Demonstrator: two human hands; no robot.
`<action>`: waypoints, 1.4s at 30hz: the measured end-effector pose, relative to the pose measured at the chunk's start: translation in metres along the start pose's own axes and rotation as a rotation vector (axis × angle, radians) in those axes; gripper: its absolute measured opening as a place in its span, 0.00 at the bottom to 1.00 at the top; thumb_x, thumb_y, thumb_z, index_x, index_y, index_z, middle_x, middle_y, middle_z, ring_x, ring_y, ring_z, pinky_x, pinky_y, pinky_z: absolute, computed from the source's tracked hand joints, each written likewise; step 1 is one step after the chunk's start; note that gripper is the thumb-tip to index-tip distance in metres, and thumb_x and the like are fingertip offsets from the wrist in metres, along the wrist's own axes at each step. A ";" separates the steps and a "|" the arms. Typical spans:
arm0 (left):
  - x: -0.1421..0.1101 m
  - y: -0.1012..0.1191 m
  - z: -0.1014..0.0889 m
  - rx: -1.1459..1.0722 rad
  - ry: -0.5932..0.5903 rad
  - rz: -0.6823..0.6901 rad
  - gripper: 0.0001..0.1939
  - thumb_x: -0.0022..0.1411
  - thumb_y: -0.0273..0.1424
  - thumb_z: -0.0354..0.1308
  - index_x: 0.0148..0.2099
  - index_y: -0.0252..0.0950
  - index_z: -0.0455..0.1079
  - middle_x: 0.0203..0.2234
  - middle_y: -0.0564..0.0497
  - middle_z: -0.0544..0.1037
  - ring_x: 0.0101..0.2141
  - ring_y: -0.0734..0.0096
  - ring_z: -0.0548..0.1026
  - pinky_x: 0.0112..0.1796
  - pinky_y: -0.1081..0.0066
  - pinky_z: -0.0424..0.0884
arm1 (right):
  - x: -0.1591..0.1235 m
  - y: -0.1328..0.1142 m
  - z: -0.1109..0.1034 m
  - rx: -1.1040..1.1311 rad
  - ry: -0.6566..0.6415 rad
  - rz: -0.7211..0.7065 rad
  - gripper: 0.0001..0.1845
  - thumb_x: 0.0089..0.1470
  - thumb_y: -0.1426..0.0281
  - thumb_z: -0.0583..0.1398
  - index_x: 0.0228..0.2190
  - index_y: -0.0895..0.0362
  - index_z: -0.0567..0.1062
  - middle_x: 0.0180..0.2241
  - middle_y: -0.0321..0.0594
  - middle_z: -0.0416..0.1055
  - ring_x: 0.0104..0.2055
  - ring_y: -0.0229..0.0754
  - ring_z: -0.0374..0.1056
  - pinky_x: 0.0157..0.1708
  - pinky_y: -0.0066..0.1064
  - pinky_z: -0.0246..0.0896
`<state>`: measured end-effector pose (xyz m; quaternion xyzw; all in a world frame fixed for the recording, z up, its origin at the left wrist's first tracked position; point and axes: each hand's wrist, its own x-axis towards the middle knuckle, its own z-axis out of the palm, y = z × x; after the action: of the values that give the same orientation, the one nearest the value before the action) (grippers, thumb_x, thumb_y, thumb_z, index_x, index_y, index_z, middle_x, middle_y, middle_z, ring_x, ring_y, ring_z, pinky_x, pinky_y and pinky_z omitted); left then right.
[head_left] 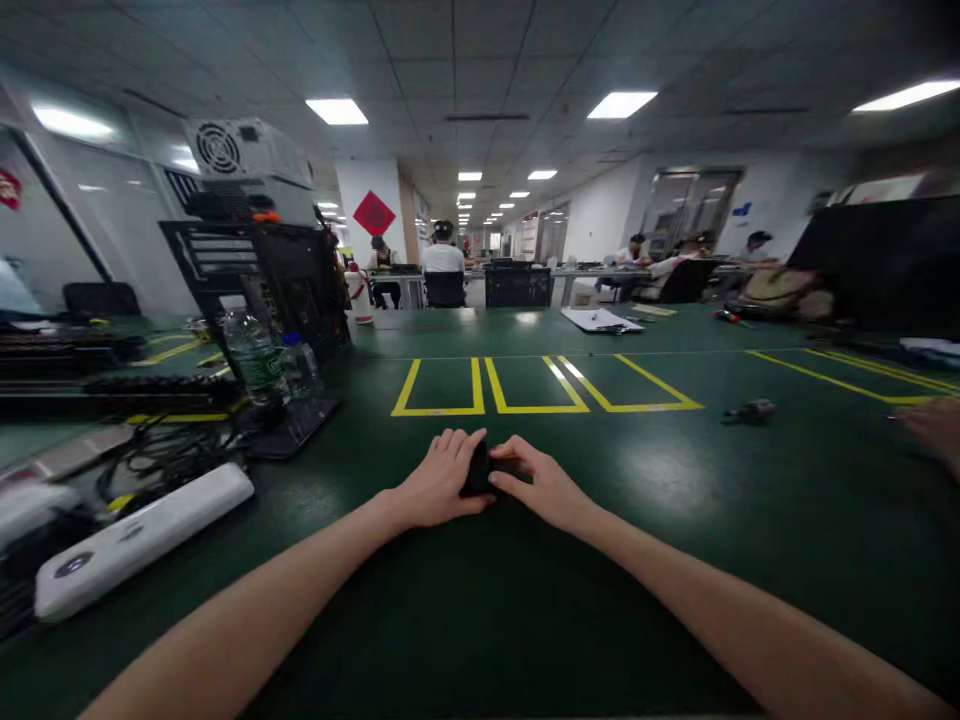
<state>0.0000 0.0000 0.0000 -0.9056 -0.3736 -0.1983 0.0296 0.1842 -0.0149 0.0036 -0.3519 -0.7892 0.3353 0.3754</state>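
Both my hands rest on the green table [480, 600], meeting around a small black object [478, 468]. My left hand [439, 480] curls its fingers over the object's left side. My right hand [541, 482] pinches its right side with thumb and fingers. Most of the object is hidden between the hands, so I cannot make out what it is. Three yellow taped boxes [525, 385] lie on the table just beyond my hands.
A white power strip [139, 540] and cables lie at the left, with water bottles [259, 360] and a black computer case [285, 280] behind. A small dark part [750, 410] and another person's hand [937, 430] are at the right. Seated people work in the background.
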 end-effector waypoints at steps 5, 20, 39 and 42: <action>0.000 0.002 -0.002 -0.016 0.007 0.013 0.39 0.50 0.45 0.53 0.58 0.33 0.40 0.43 0.43 0.59 0.43 0.57 0.59 0.45 0.55 0.56 | 0.003 0.003 0.000 0.027 0.035 0.049 0.15 0.46 0.70 0.58 0.39 0.55 0.64 0.38 0.38 0.65 0.43 0.39 0.63 0.46 0.37 0.57; 0.000 0.003 -0.007 -0.018 -0.007 0.014 0.38 0.51 0.44 0.52 0.58 0.34 0.41 0.43 0.44 0.60 0.42 0.59 0.60 0.43 0.58 0.59 | 0.002 0.000 -0.002 -0.003 0.009 0.048 0.10 0.47 0.69 0.56 0.35 0.55 0.66 0.37 0.36 0.64 0.42 0.39 0.63 0.46 0.37 0.58; 0.000 0.001 -0.003 -0.025 0.001 0.014 0.39 0.51 0.45 0.51 0.58 0.34 0.40 0.44 0.43 0.60 0.43 0.58 0.60 0.44 0.56 0.58 | 0.003 0.002 -0.002 0.075 -0.019 0.117 0.15 0.48 0.68 0.56 0.40 0.55 0.62 0.40 0.38 0.64 0.44 0.40 0.63 0.46 0.38 0.58; 0.000 0.001 -0.003 -0.030 -0.001 0.010 0.38 0.51 0.45 0.51 0.58 0.35 0.40 0.44 0.44 0.60 0.42 0.58 0.60 0.44 0.56 0.58 | 0.003 0.005 -0.003 0.066 -0.068 0.145 0.15 0.49 0.67 0.55 0.41 0.55 0.62 0.40 0.39 0.65 0.43 0.41 0.63 0.45 0.39 0.58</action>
<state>-0.0004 -0.0014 0.0033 -0.9080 -0.3661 -0.2032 0.0167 0.1867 -0.0090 0.0022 -0.3839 -0.7625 0.3991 0.3346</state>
